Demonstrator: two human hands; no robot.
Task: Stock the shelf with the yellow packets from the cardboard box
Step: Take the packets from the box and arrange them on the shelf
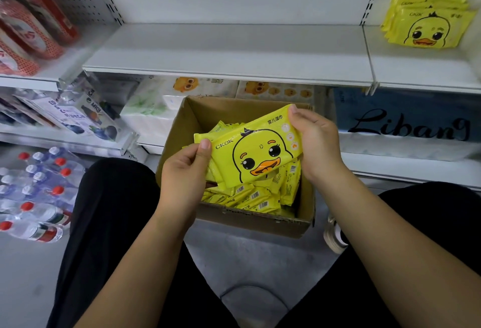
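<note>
Head view: the left hand [186,169] and the right hand [316,142] each pinch one end of a yellow duck-face wipes packet [256,155]. They hold it tilted just above the open cardboard box [179,124], which has many more inside. This looks like the lift-out step. Next, the packet must be carried up to the white shelf [229,49], probably beside the stacked packets [426,23] at right.

Both hands hold one flat yellow plastic packet with a duck face [256,152] above the open brown cardboard box [182,129]. The left hand [186,171] pinches its left end, and the right hand [316,142] grips its right end. More yellow packets in the box [256,197] lie below. A small stack of the same yellow packets [426,19] lies on the white metal shelf [229,49], at the right.
</note>
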